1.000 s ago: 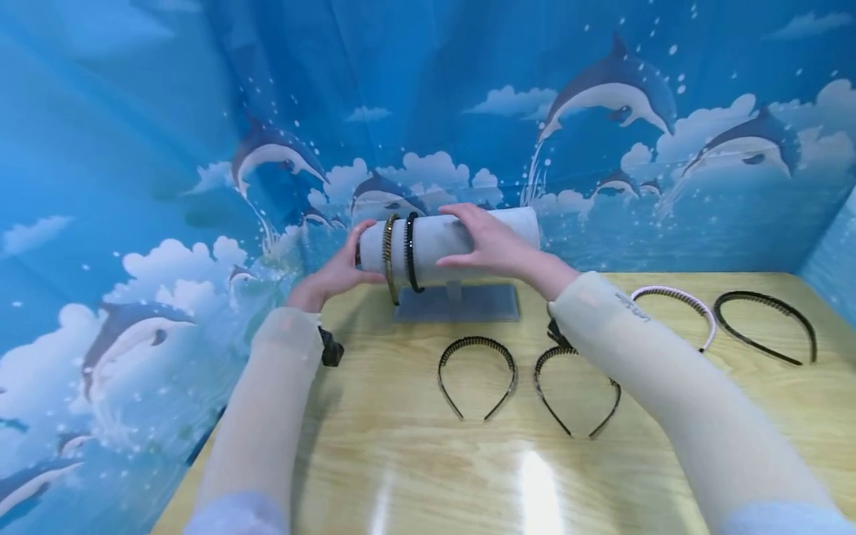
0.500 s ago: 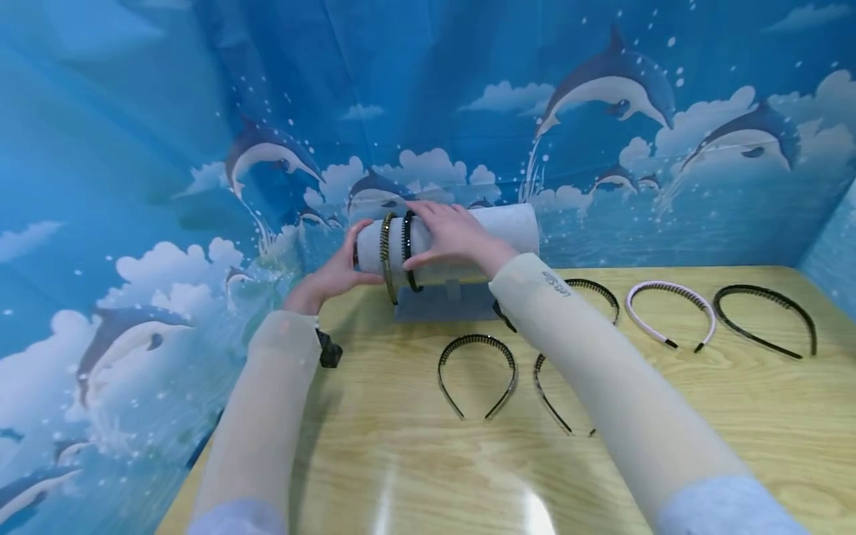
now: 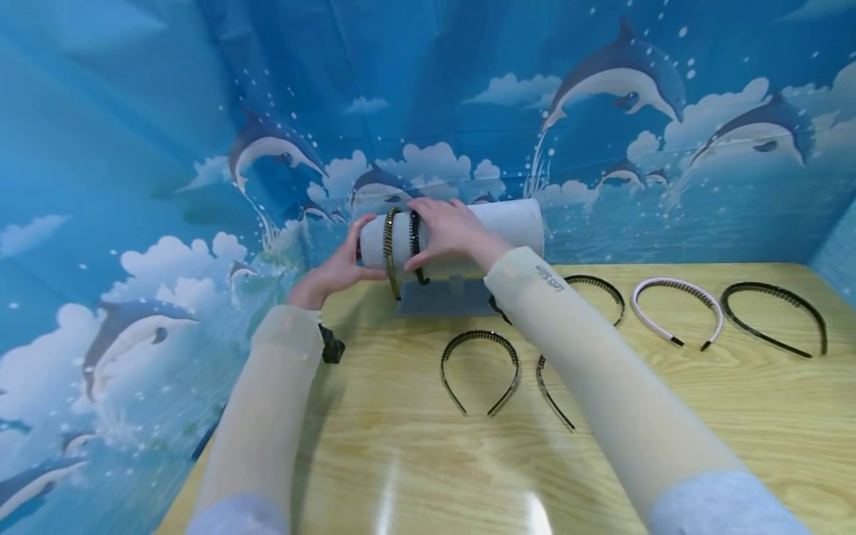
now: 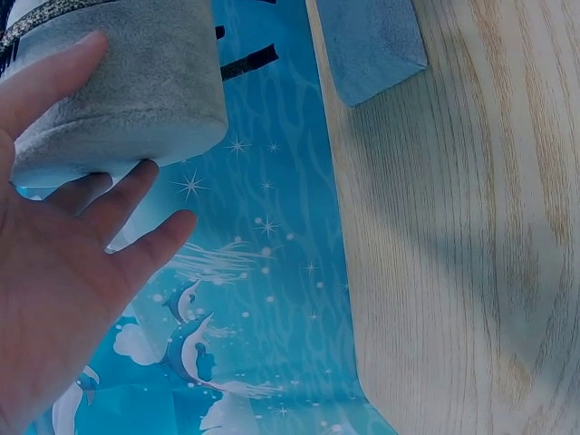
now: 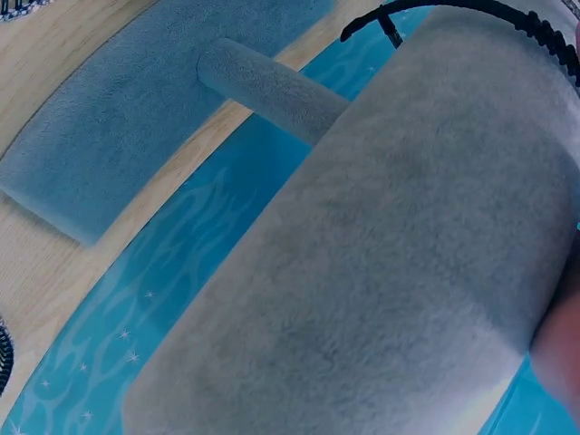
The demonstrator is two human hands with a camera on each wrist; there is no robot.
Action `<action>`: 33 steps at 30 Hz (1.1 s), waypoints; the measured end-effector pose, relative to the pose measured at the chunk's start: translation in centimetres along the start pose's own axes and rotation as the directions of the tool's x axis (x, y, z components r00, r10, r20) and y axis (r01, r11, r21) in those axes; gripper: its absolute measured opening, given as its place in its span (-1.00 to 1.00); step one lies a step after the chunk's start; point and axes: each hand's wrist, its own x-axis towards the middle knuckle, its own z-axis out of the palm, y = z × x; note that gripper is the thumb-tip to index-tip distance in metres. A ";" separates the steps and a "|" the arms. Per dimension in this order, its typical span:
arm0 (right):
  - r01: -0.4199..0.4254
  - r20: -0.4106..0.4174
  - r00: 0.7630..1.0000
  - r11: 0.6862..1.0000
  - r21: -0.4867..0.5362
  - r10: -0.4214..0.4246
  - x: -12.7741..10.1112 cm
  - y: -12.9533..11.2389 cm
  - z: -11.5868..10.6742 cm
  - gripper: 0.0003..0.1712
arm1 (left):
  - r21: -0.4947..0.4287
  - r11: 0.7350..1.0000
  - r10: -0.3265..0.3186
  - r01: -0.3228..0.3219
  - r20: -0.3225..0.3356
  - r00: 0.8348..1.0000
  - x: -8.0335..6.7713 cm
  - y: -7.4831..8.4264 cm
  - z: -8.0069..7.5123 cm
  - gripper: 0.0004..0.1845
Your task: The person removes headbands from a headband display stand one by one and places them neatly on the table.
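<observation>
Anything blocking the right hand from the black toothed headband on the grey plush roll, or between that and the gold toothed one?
Nothing visible: the right hand is right at the black toothed headband, contact unclear. Between it and the gold toothed headband, only bare grey plush roll shows.

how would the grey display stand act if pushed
The grey display stand might tip under a high push, since its wide roll sits on one narrow post. It looks fuzzy, so probably not slippery, and the flat base likely stops it rolling.
</observation>
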 end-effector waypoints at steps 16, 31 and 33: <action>0.011 0.054 0.998 1.000 -0.022 -0.010 -0.8 1.2 -0.3 0.45 | -0.020 1.000 -0.009 0.009 0.011 1.000 -0.1 -0.3 -0.3 0.07; 0.016 0.013 1.000 0.999 -0.049 -0.016 -1.1 1.4 -0.3 0.41 | -0.008 1.000 0.017 -0.017 0.003 1.000 -0.2 -0.1 -0.1 0.06; 0.012 0.015 1.000 0.999 -0.052 -0.012 -1.3 1.7 -0.4 0.40 | -0.013 1.000 0.018 -0.018 0.009 1.000 -0.2 0.1 0.0 0.06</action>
